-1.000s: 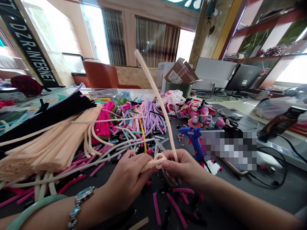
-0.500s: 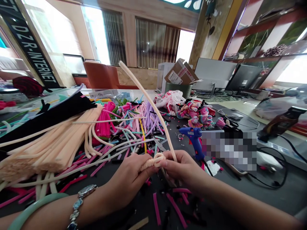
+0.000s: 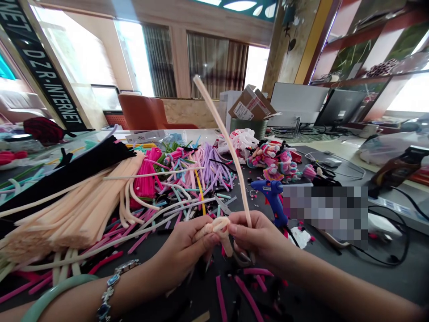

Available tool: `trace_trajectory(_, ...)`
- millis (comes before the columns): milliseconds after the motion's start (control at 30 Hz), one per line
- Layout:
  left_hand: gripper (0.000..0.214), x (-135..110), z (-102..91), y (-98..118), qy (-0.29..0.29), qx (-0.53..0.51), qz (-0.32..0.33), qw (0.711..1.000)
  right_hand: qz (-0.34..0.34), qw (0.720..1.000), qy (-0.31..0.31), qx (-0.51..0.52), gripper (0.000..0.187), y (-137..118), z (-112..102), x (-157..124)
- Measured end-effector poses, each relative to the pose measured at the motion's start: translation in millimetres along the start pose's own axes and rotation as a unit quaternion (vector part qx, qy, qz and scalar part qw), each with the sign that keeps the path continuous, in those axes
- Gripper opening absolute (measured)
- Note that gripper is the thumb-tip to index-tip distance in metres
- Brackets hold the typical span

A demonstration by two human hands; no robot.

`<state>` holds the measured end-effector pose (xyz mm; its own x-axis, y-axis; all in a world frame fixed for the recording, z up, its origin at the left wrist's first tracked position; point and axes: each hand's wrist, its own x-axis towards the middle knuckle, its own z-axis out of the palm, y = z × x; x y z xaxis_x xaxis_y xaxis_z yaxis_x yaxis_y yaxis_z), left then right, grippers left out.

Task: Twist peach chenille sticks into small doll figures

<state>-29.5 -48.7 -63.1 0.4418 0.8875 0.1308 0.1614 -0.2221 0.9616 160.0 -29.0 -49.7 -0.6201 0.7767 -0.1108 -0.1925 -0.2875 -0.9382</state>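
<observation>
**peach chenille stem, coiled end held in both hands: handling notes**

obs 1, position: a peach chenille stem (image 3: 231,147) rises from the hands, tilted up and to the left, well above the desk (image 3: 301,279). its lower part is wound into a tight coil (image 3: 214,227) held between the 2 hands, with a short tail hanging below it.

obs 2, hands: the left hand (image 3: 182,252) is curled closed around the coil, its fingers wrapped beneath it. the right hand (image 3: 259,237) pinches the stem between thumb and fingers just beside the coil. the 2 hands are almost touching, and both are clamped on the same piece.

obs 3, handling (judgement): likely very light, with a soft fuzzy pile over a thin wire core. it should bend easily and keep its bend, though the long free length may flex and sway. the pile looks grippy rather than slippery, and breakage seems unlikely. the surest hold appears to be at the coil or on the stem right beside it, not out along the free length.

obs 4, appearance: pale peach, fairly even in thickness, with a rounded tip. it matches the bundle of peach chenille stems (image 3: 67,214) lying to the left on the desk, next to a black bundle (image 3: 83,176). a blue hot glue gun (image 3: 270,199) sits to the right.
</observation>
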Motion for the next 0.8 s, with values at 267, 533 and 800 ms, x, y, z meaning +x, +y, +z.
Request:
trace_trajectory(267,0.031,1,0.7,-4,0.006,-0.064,-0.027,0.998,-0.078,0.993,0.058,-0.060,0.030,5,12,0)
trace_trajectory(533,0.035,1,2.2,0,-0.009,-0.070,-0.037,0.997,-0.106,0.985,0.080,-0.113,0.030,5,11,-1)
trace_trajectory(800,0.033,1,4.6,0,-0.021,-0.087,-0.024,0.996,-0.150,0.969,0.110,-0.161,0.022,7,9,1)
